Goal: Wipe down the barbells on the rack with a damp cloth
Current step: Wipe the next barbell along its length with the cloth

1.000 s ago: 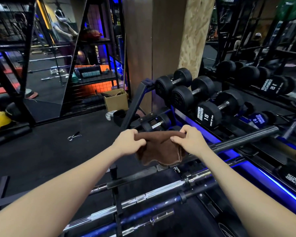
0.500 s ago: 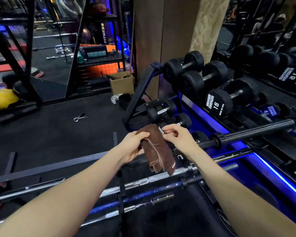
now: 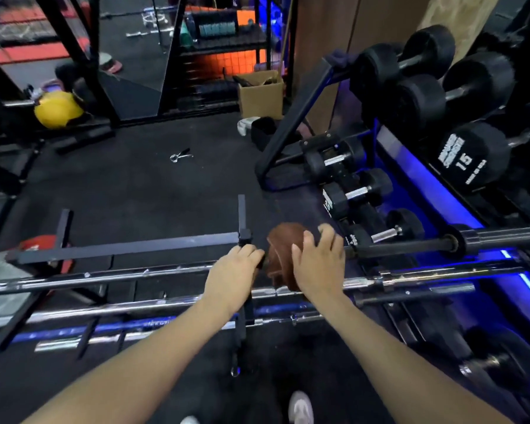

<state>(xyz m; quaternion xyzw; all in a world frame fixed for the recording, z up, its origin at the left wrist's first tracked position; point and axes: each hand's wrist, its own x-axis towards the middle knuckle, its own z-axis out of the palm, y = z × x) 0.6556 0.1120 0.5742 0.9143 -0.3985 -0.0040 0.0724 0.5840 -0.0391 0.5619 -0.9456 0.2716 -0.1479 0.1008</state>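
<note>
A brown cloth [image 3: 283, 252] is draped over the top black barbell [image 3: 410, 245] on the low rack [image 3: 245, 237]. My right hand [image 3: 318, 264] lies over the cloth with fingers spread, pressing it onto the bar. My left hand [image 3: 234, 272] grips the bar just left of the cloth, beside the rack's upright. Below lie a chrome barbell [image 3: 104, 276], a second chrome barbell [image 3: 135, 306] and a blue barbell [image 3: 141, 327], all running left to right in front of me.
A dumbbell rack [image 3: 297, 117] with black dumbbells [image 3: 468, 157] and blue strip lights stands at the right. A cardboard box [image 3: 260, 93], a spring collar [image 3: 180, 154] and a yellow ball [image 3: 57, 110] lie on the black floor. My shoes [image 3: 300, 408] show at the bottom.
Both hands came down from holding the cloth in the air to the top barbell. The cloth now wraps the bar under my right hand. My view tilted downward.
</note>
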